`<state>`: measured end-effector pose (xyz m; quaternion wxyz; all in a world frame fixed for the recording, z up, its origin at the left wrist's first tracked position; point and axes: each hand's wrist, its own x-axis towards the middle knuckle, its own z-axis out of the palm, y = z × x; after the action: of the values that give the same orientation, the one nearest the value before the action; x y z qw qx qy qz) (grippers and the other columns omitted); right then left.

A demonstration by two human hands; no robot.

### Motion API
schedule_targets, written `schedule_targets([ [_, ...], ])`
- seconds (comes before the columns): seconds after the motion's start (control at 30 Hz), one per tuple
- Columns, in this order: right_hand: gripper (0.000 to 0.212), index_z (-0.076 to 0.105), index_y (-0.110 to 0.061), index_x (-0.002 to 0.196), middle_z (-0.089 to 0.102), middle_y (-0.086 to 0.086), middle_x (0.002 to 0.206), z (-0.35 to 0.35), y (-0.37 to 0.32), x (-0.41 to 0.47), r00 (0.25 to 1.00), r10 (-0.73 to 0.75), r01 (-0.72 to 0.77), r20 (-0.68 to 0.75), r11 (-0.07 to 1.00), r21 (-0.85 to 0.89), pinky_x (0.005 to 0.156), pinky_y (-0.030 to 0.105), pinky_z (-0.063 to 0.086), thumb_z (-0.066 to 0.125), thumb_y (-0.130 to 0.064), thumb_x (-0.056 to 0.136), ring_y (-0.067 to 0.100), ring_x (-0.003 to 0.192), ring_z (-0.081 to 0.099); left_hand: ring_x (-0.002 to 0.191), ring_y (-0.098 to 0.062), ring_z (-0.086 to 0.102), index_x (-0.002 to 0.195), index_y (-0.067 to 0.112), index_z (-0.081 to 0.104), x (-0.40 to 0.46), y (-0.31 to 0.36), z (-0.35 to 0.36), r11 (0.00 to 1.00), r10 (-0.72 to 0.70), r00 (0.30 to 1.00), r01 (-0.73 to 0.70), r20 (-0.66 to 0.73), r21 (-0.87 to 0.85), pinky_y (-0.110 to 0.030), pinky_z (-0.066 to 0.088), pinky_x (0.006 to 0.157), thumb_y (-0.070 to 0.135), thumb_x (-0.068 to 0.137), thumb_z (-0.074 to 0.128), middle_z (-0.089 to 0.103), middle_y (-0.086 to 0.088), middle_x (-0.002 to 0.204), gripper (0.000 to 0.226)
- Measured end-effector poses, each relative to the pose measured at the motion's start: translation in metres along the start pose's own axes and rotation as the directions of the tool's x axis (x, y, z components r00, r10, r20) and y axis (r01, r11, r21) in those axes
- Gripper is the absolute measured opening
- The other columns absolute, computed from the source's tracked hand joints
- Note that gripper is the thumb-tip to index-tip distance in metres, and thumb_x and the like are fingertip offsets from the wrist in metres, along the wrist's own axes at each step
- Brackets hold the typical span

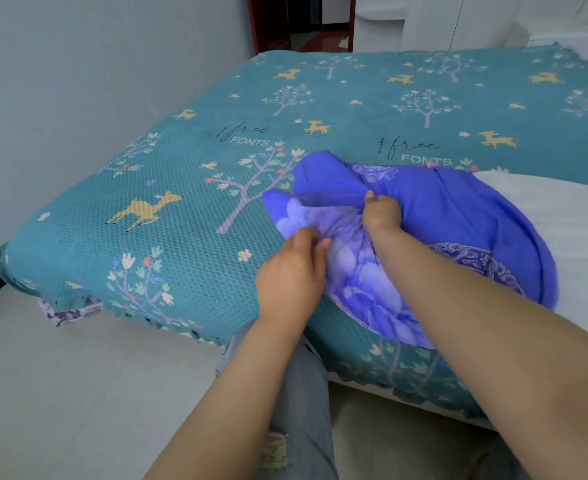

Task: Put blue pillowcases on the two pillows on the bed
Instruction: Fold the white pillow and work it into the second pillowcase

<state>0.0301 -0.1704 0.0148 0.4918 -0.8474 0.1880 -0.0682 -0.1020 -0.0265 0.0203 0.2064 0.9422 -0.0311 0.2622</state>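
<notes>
A blue pillowcase (pixel 459 216) with pale flower prints lies bunched near the bed's front edge. It covers the left end of a white pillow (pixel 562 216), whose bare part sticks out to the right. My right hand (pixel 381 211) is clenched on a gathered fold at the top of the pillowcase. My left hand (pixel 292 271) pinches the crumpled fabric at its left side, fingers curled into the cloth. A second pillow is not visible.
The bed carries a teal cover (pixel 181 209) printed with deer and trees. A grey wall runs along the left, pale tiled floor (pixel 60 393) lies below the bed's corner, and a doorway (pixel 299 22) opens beyond the far end. My legs in jeans stand against the bed.
</notes>
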Motion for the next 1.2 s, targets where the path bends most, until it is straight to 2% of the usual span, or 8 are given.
schedule_targets([
  [0.13,0.037,0.043,-0.010,0.062,0.045,0.006,0.062,0.011,0.010,-0.018,0.995,-0.092,0.094,-0.029,0.992,0.079,0.064,0.027,0.031,0.054,-0.025,0.094,0.021,0.073,0.044,0.099,-0.034,0.057,0.104,0.013,0.059,0.039,-0.023,-0.021,0.973,-0.174,0.983,0.162,0.058,0.165,-0.039,0.045,0.074,0.057,0.093,0.031,0.061,-0.013,0.107,0.053],
  [0.3,0.029,0.054,-0.009,0.117,0.067,0.011,0.108,-0.008,0.023,-0.053,0.979,-0.201,0.201,0.018,0.979,-0.013,0.084,0.029,0.044,0.058,-0.020,0.090,0.026,0.100,0.061,0.126,-0.032,0.046,0.132,0.005,0.049,0.058,-0.028,-0.008,0.944,-0.331,0.607,0.216,0.722,0.251,-0.036,0.033,0.104,0.065,0.092,0.020,0.047,-0.018,0.139,0.078],
  [0.43,0.033,0.051,-0.009,0.124,0.054,0.009,0.130,-0.041,0.054,-0.089,0.912,-0.390,0.387,-0.127,0.921,-0.050,0.096,0.027,0.038,0.054,-0.013,0.091,0.023,0.118,0.052,0.123,-0.030,0.049,0.133,0.004,0.046,0.057,-0.031,0.000,0.961,-0.277,0.589,0.174,0.759,0.215,-0.029,0.038,0.095,0.040,0.094,0.043,0.048,-0.017,0.138,0.054],
  [0.57,0.021,0.066,-0.009,0.098,0.054,0.008,0.131,-0.070,0.083,-0.112,0.665,-0.617,0.565,-0.420,0.784,-0.257,0.102,0.035,0.036,0.049,-0.004,0.087,0.029,0.124,0.044,0.111,-0.028,0.056,0.114,0.004,0.057,0.059,-0.043,0.003,0.973,-0.211,0.551,0.197,0.807,0.120,-0.030,0.042,0.087,0.015,0.084,0.047,0.059,-0.016,0.122,0.034],
  [0.67,0.023,0.066,-0.010,0.105,0.048,0.015,0.137,-0.097,0.106,-0.107,0.581,-0.538,0.406,-0.611,0.842,-0.356,0.105,0.041,0.032,0.056,-0.014,0.085,0.035,0.124,0.044,0.103,-0.026,0.062,0.108,0.005,0.062,0.059,-0.064,0.006,0.811,-0.154,0.588,0.535,0.794,-0.238,-0.042,0.049,0.094,0.010,0.067,0.052,0.066,-0.015,0.113,0.042],
  [0.77,0.052,0.049,-0.003,0.130,0.035,0.020,0.146,-0.109,0.119,-0.111,0.683,-0.255,0.252,-0.685,0.962,-0.106,0.111,0.037,0.023,0.061,-0.031,0.087,0.032,0.134,0.032,0.094,-0.030,0.064,0.099,0.005,0.066,0.064,-0.067,0.020,0.541,-0.271,0.730,0.655,0.627,-0.528,-0.050,0.051,0.088,-0.007,0.081,0.051,0.070,-0.014,0.092,0.026],
  [1.07,0.040,0.059,-0.013,0.087,0.065,0.004,0.085,-0.095,0.148,-0.152,0.871,0.148,-0.017,-0.468,0.962,0.273,0.074,0.038,0.049,0.061,-0.053,0.081,0.027,0.084,0.060,0.072,-0.013,0.053,0.075,0.020,0.052,0.119,-0.010,0.011,0.516,-0.335,0.905,0.409,0.262,-0.753,-0.026,0.047,0.065,-0.001,0.087,0.045,0.058,0.003,0.076,0.026],
  [1.2,0.024,0.065,-0.015,0.101,0.069,-0.001,0.097,-0.089,0.131,-0.164,0.968,0.107,0.051,-0.229,0.805,0.591,0.078,0.026,0.049,0.050,-0.032,0.096,0.013,0.092,0.063,0.070,-0.014,0.049,0.079,0.014,0.056,0.133,-0.018,0.008,0.564,-0.401,0.898,0.397,0.180,-0.724,-0.026,0.046,0.064,0.005,0.091,0.043,0.059,-0.003,0.077,0.020],
])
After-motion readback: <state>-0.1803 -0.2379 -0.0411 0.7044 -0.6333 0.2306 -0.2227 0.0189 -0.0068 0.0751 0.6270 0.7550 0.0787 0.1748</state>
